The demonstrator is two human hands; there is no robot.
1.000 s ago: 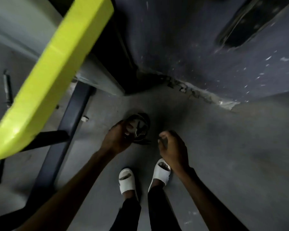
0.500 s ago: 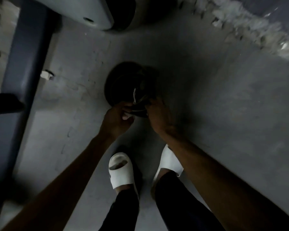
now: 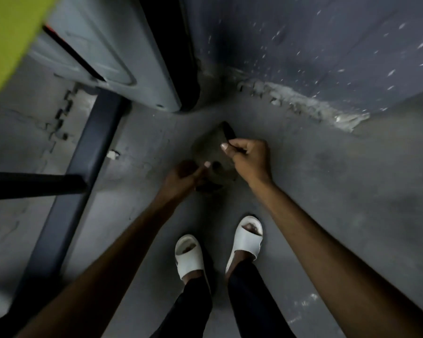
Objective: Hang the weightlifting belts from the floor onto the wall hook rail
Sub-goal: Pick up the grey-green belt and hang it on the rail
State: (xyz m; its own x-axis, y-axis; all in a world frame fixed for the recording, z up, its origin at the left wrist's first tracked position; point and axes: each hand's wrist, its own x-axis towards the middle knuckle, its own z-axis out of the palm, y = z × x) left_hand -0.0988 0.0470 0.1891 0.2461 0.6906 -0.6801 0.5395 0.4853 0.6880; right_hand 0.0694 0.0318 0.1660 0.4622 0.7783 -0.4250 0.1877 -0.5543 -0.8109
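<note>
Above floor (image 3: 352,215) — both hands, left (image 3: 181,178) & right (image 3: 250,158), grip dark belt (image 3: 217,159); blurred, shape unclear.

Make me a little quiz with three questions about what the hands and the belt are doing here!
1. True or false: only one hand grips the belt.
2. What colour are the sandals?
3. Which hand is nearer the wall: A) left hand, B) right hand?

Key
1. False: both hands hold it.
2. White.
3. B.
</note>
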